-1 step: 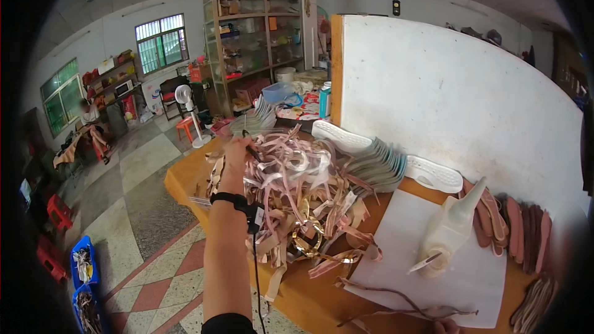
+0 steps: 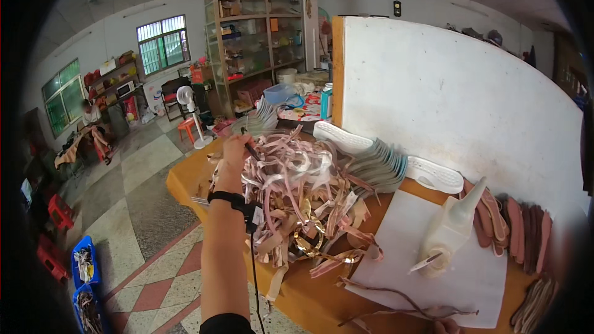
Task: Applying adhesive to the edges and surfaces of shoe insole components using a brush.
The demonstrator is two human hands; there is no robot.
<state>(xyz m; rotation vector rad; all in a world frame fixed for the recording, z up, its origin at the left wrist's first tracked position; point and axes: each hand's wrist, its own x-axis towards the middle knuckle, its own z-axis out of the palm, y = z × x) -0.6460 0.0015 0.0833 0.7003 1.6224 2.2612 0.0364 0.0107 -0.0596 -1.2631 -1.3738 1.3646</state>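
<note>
Orange-brown worktop: left hand, closed round a slim dark tool, with the tangled strip pile to its right; long brown strip slants rightward, nearer the right hand, grip unclear

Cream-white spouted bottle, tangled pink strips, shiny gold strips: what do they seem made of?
Bottle: probably plastic, dull, with smooth, cloudy walls. Pink strips: perhaps fabric or synthetic leather, matte, since they curl and fold. Gold strips: maybe metallic-coated film, glossy, with bright glints.

The strips are pink, cream and gold, the tabletop orange-brown, the sheet white.
</note>
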